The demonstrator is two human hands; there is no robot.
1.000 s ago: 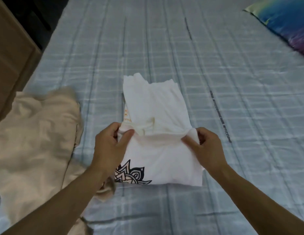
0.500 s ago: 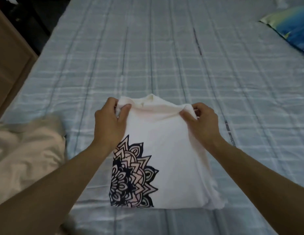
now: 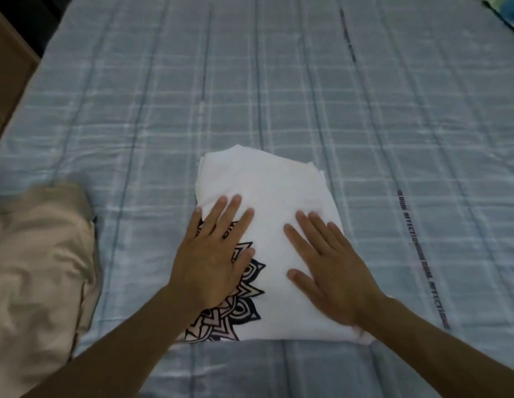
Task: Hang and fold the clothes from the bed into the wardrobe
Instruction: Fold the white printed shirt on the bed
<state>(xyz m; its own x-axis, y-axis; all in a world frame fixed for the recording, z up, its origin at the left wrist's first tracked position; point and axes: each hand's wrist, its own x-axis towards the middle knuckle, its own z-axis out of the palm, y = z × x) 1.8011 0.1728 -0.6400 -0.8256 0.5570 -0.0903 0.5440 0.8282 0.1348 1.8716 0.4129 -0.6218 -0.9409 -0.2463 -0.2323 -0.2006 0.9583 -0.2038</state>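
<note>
A white T-shirt (image 3: 267, 193) with a dark mandala print lies folded into a rectangle on the light blue checked bedsheet (image 3: 250, 81). My left hand (image 3: 212, 254) rests flat on its left half, over the print, fingers spread. My right hand (image 3: 327, 262) lies flat on its right half, palm down. Neither hand grips the cloth.
A crumpled beige garment (image 3: 37, 268) lies at the left edge of the bed, a short gap from the shirt. A brown wooden piece of furniture (image 3: 6, 67) stands beyond the bed's left side. A blue patterned pillow corner (image 3: 511, 15) shows at the top right.
Both hands carried the shirt's near edge forward over its far part, let go of it, and now press flat on the folded shirt.
</note>
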